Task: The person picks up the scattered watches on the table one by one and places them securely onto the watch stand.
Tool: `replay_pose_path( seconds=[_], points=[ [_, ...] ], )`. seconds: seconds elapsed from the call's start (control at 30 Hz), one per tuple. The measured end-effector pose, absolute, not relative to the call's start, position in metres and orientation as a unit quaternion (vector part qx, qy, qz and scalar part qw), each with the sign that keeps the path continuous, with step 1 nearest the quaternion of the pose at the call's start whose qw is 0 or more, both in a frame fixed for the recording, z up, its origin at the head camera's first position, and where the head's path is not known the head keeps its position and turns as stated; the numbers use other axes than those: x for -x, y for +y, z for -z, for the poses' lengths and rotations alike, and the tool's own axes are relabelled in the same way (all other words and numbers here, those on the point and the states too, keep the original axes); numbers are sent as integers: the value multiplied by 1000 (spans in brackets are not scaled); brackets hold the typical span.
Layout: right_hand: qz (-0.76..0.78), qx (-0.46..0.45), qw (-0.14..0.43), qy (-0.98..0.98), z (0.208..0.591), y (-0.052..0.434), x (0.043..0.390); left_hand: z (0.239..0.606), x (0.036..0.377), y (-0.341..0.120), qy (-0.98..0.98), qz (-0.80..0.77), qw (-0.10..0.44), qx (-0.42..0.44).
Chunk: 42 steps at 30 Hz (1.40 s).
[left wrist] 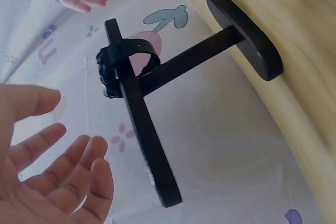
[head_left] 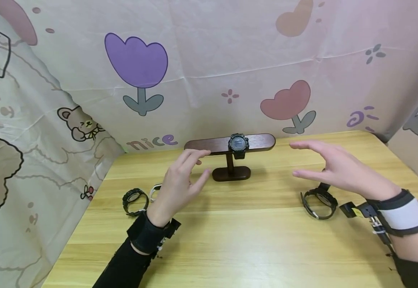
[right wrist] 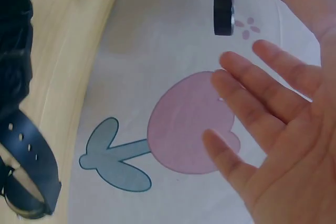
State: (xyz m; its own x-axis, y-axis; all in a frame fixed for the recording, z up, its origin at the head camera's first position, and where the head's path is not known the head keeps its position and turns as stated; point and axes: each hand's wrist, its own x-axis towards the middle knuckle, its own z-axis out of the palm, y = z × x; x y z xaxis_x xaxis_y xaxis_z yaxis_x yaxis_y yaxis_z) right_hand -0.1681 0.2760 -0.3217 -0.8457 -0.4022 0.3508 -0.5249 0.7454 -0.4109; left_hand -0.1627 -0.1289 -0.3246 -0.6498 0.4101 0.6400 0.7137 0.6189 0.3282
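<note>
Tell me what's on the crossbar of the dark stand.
A black watch loops around the crossbar near its middle. In the head view, the stretch of crossbar directly behind the watch is covered and cannot be seen.

Mounted watch [head_left: 238, 144] on display stand [head_left: 231, 173], between left hand [head_left: 176, 185] and right hand [head_left: 340, 170], second watch [head_left: 133, 196] left of left hand, third watch [head_left: 325, 197] below right hand, tabletop [head_left: 237, 236] beneath.

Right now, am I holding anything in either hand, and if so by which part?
Nothing is held: the left hand and the right hand are both empty, clear of the watch on the stand.
</note>
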Motion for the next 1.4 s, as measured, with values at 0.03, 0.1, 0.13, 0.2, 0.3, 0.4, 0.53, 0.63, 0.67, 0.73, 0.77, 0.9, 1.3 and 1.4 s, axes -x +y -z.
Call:
replay_pose_path(
  seconds=[0.03, 0.1, 0.13, 0.2, 0.3, 0.4, 0.53, 0.63, 0.67, 0.73, 0.77, 0.9, 1.3, 1.4],
  points=[
    [-249, -251, 117, -928, 321, 278, 166, 324, 162, -128, -861, 287, 260, 330],
    [-240, -248, 109, -932, 320, 283, 163, 323, 160, -127, -861, 283, 254, 339],
    [-242, -241, 102, -934, 319, 286, 161, 322, 159, -126, -861, 281, 250, 344],
    [-237, -231, 95, -939, 318, 290, 158, 321, 157, -124, -859, 278, 239, 357],
    [-228, -226, 91, -943, 319, 296, 154, 320, 155, -122, -857, 270, 227, 376],
    [-214, -235, 95, -943, 320, 302, 151, 320, 153, -120, -856, 257, 222, 391],
    [-199, -232, 95, -947, 324, 310, 145, 321, 151, -116, -857, 240, 209, 406],
    [-183, -218, 77, -955, 325, 316, 141, 322, 149, -113, -855, 235, 194, 420],
    [-177, -212, 68, -959, 325, 317, 139, 323, 148, -112, -854, 233, 189, 424],
    [-166, -205, 52, -963, 325, 320, 137, 323, 147, -110, -852, 229, 181, 434],
    [-160, -202, 44, -965, 325, 321, 137, 324, 146, -109, -851, 226, 178, 439],
    [-150, -201, 34, -967, 328, 324, 135, 327, 144, -105, -845, 218, 166, 459],
    [-180, -211, -33, -960, 338, 327, 135, 334, 140, -100, -835, 218, 127, 489],
    [-186, -213, -47, -958, 342, 325, 135, 338, 137, -100, -834, 217, 111, 495]
  ],
)
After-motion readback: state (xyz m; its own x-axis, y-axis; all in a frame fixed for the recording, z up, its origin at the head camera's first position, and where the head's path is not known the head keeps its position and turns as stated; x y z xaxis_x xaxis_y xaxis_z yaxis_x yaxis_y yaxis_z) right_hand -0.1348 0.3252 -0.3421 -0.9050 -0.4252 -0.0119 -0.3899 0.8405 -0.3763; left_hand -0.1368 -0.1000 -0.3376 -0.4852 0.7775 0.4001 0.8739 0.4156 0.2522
